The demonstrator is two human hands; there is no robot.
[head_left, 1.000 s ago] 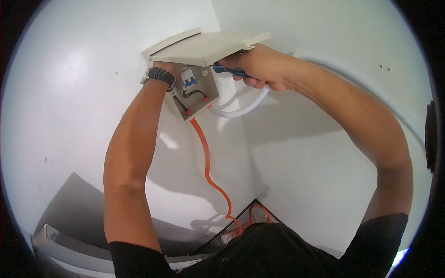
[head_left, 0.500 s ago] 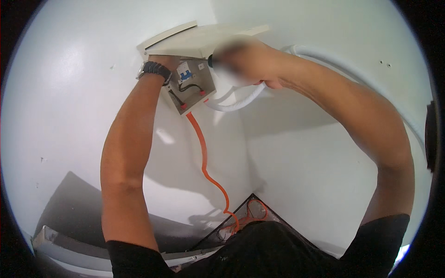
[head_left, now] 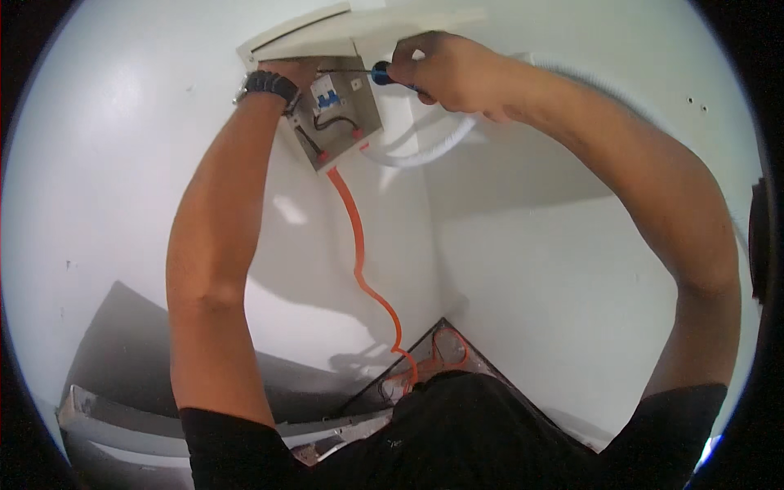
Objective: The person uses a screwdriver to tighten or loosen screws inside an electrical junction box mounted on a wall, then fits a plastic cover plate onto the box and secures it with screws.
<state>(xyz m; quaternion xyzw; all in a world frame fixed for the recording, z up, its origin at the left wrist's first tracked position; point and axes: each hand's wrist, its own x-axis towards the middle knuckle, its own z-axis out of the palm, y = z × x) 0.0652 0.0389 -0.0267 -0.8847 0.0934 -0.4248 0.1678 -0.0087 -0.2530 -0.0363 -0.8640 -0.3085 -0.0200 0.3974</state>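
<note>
A small electrical box [head_left: 359, 131] is fixed on the white wall, its beige lid [head_left: 327, 37] swung up. Inside sit a white breaker with a blue lever [head_left: 327, 91] and black wires. My right hand [head_left: 449, 69] grips a blue-handled screwdriver [head_left: 384, 75] whose thin shaft points left at the breaker's top. My left hand [head_left: 290, 72], with a black watch [head_left: 268, 83] on the wrist, rests on the box's upper left edge under the lid; its fingers are mostly hidden.
An orange conduit [head_left: 359, 253] runs from the box's bottom down to the floor corner, where it loops. A white corrugated conduit [head_left: 433, 147] curves off to the right. A pale trunking length [head_left: 122, 416] lies at lower left.
My right hand has shifted slightly right and steadied, with the screwdriver tip now at the breaker. The view has tilted a little; my left hand stays on the box.
</note>
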